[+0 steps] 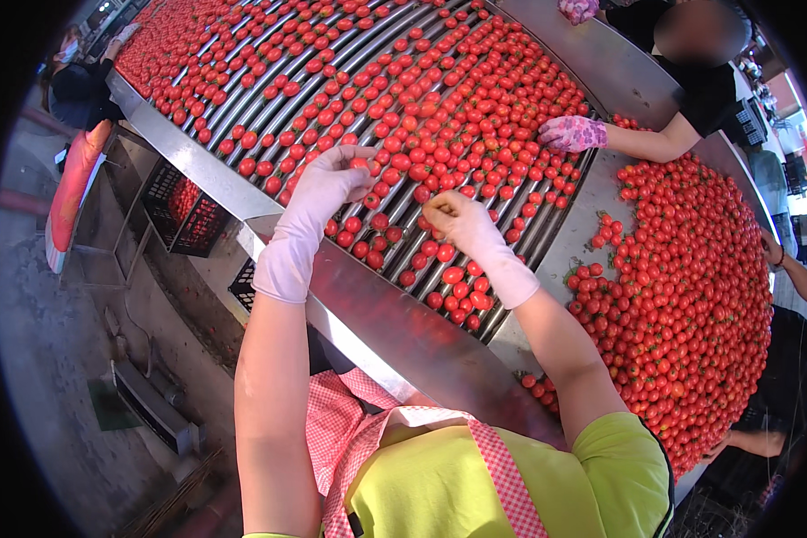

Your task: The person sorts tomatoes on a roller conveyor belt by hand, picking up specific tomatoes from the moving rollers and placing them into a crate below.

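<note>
Small red tomatoes [417,155] lie in great number on a conveyor of metal rollers [296,74]. My left hand [329,181], in a pale, thin glove, is raised over the near side of the rollers. A single red tomato [359,163] shows between its thumb and fingers. To its right, my right hand [467,225], gloved alike with stained fingertips, hovers low among the tomatoes. Its fingers are curled together, and whether anything is inside them is hidden. Loose tomatoes [460,296] rest on the rollers below this hand.
A metal side wall [403,329] borders the rollers before me. At right, tomatoes are heaped [686,302] on a metal surface. Across the belt, a co-worker's flower-patterned glove [573,134] touches tomatoes. A black crate [183,208] holding tomatoes stands below left; other people work around the line.
</note>
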### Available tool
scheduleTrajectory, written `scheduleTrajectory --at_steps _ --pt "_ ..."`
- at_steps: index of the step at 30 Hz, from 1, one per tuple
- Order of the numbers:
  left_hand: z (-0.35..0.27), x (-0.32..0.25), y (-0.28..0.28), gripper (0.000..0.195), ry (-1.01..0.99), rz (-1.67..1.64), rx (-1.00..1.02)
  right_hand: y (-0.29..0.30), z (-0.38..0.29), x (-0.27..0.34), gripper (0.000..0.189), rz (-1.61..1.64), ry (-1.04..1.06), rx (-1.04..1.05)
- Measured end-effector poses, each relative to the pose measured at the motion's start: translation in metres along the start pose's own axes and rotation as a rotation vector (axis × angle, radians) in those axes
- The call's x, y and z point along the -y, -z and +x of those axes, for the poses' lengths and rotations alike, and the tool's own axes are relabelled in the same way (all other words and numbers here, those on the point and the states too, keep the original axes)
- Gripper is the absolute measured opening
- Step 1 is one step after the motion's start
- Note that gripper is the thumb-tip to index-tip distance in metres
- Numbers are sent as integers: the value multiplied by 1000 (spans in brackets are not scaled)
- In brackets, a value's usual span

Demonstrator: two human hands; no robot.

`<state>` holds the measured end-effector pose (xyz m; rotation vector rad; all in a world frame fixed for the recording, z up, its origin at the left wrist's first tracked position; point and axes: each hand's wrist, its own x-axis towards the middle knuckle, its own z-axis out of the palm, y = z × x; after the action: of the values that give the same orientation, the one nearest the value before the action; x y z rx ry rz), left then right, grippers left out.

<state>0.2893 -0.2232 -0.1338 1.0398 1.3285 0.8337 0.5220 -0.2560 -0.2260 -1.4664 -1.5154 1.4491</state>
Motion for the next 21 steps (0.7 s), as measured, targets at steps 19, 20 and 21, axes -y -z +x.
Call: scheduleTrajectory --at_steps 19,20,21 --pt "-58 -6 -11 28 -166 -378 -231 -33 -41 43 20 323 0 116" --pt "-80 -16 -13 28 -188 -383 -268 -34 -52 61 19 386 42 130" --pt "-101 -18 -12 29 -209 -386 -310 -39 -60 75 18 449 86 149"
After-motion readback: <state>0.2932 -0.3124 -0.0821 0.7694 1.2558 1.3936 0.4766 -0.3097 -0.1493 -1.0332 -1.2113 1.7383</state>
